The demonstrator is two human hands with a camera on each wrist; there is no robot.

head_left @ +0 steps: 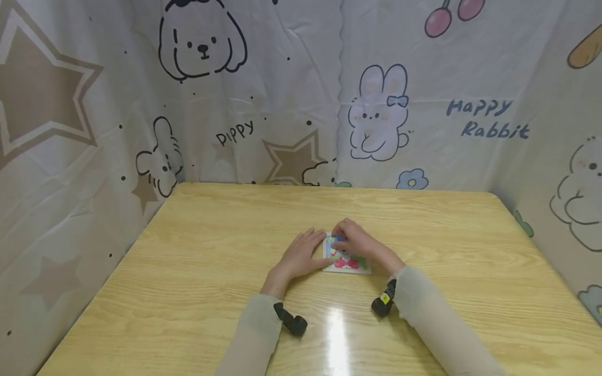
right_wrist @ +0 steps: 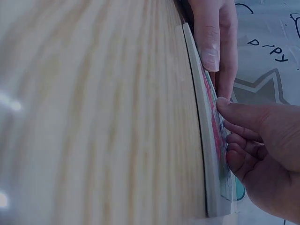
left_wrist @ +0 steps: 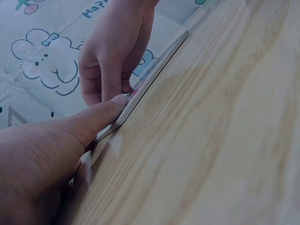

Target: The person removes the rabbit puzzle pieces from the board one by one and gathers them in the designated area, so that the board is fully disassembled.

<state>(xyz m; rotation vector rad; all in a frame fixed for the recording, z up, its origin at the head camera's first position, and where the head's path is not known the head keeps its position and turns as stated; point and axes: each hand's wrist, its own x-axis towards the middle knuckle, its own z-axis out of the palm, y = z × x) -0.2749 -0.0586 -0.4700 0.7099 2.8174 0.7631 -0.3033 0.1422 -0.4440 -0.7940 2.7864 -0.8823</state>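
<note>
Sleeves [head_left: 439, 318]: pale, near
Left hand [head_left: 301, 256]: spread, thumb touching picture board [head_left: 346, 263]
Right hand [head_left: 361, 243]: curled above; grip cannot be told

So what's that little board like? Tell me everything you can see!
The board is thin, stiff-looking and four-sided, with a pale rim around a picture in pinkish red, blue, green and a bit of yellow. It might be wood or card; I can't tell. It lies flat on the table, picture side up. The left hand rests at its left side, thumb on its edge. The right hand is over the picture and hides part of it.
</note>
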